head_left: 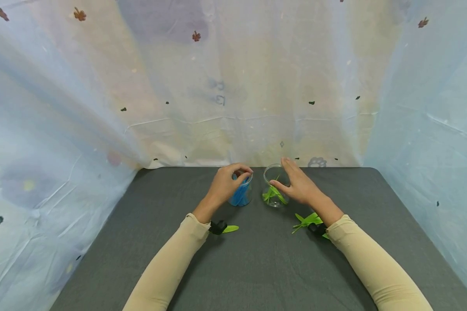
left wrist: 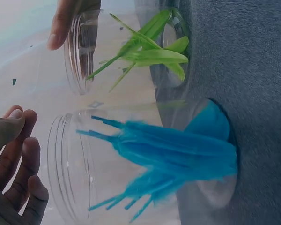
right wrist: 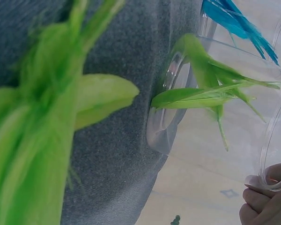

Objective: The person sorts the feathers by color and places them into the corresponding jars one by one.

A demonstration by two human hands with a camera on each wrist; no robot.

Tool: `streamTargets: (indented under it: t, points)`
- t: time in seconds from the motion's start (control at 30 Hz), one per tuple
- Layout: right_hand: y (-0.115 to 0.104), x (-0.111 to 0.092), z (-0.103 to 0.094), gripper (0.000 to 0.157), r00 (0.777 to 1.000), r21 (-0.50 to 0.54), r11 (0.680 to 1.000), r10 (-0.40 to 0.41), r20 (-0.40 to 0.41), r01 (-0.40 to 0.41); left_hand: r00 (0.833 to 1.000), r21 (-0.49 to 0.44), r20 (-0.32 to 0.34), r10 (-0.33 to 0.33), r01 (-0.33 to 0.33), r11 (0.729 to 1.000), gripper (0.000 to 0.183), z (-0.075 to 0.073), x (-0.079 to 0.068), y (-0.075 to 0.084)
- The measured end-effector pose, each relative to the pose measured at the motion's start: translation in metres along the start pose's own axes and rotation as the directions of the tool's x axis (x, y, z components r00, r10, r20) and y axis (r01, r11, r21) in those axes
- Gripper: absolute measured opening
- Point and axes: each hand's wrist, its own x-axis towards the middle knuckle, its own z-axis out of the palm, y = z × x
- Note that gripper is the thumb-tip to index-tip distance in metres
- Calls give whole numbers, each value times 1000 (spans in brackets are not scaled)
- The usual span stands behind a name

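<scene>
Bunched blue feathers (left wrist: 173,150) stand in a clear jar (left wrist: 65,173). My left hand (head_left: 230,180) hovers at that jar's rim, fingers loosely bent and thumb close to the index fingertip; no feather shows between them. To the right, another clear jar (head_left: 274,166) holds several green feathers (left wrist: 154,56). Beside its rim is my right hand (head_left: 299,185), with fairly straight fingers and the thumb spread towards the jar's front. Part of this hand shows through the glass in the right wrist view; whether it presses the rim I cannot tell.
More green feathers (head_left: 305,220) lie on the grey table (head_left: 249,268) under my right wrist, partly hidden by its camera. A single green feather (head_left: 231,229) lies by my left wrist. A patterned curtain (head_left: 241,86) hangs behind the table's far edge.
</scene>
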Motion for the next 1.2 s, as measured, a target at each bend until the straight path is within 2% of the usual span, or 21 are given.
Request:
streamTargets:
  t: [0.33,0.6,0.83,1.07,1.2]
  points:
    - [0,1,1,105,1000,-18,1000,-14,-4,14,999,1,-31,11,-11,1000,11,-17,-20,-4]
    - [2,1,1,105,1000,-21,1000,-22,-2,22,1000,48,7,-7,7,999,10,-27,-42,-17]
    - [2,0,1,104,1000,-18,1000,-18,1,18,1000,68,14,-15,14,998,9,-37,-61,-29]
    - [2,-1,1,104,1000,-23,1000,-16,-7,16,991,133,110,-72,57,989,12,-48,-78,-40]
    - [2,0,1,105,1000,-19,1000,-16,-4,16,971,168,197,-133,100,981,11,-53,-88,-47]
